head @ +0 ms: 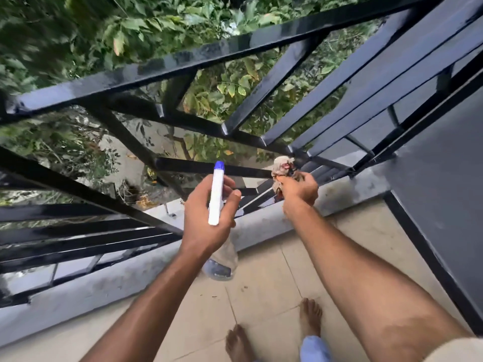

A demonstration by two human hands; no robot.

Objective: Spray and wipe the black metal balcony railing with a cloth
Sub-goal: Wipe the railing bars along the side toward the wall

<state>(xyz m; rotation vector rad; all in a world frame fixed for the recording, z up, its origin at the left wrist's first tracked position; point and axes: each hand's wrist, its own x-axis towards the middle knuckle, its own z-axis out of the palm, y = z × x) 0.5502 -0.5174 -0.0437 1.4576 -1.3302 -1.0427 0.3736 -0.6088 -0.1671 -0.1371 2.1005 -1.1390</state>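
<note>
The black metal railing (183, 61) runs across the balcony's edge, its glossy bars crossing at angles, with a broad top rail and thinner slanted members below. Low down, where a short horizontal bar meets the slanted ones, a crumpled pale cloth (281, 164) with some reddish marks is bunched up against the metal. The right hand (298, 189) grips that cloth from underneath, fingers curled tight round the wad, arm stretched out towards the railing.

Just beside it, a little nearer the person, the left hand (203, 220) holds a spray bottle (217, 197). Its fingers are wrapped round the white head and the thumb lies along the side. The blue nozzle tip points away towards the bars, close to the short horizontal one but not touching it, as far as I can tell. The bottle's clear body hangs below the wrist with a little bluish colour at the bottom.

Under the railing sits a grey concrete kerb (104, 283), and inside it the floor (261, 283) is laid with pale tiles. Two bare feet (309, 317) stand on them, with a bit of light blue trouser leg showing. A dark grey wall (444, 165) closes off the right side. Beyond the bars there is dense green foliage (78, 30) and bare ground far below.
</note>
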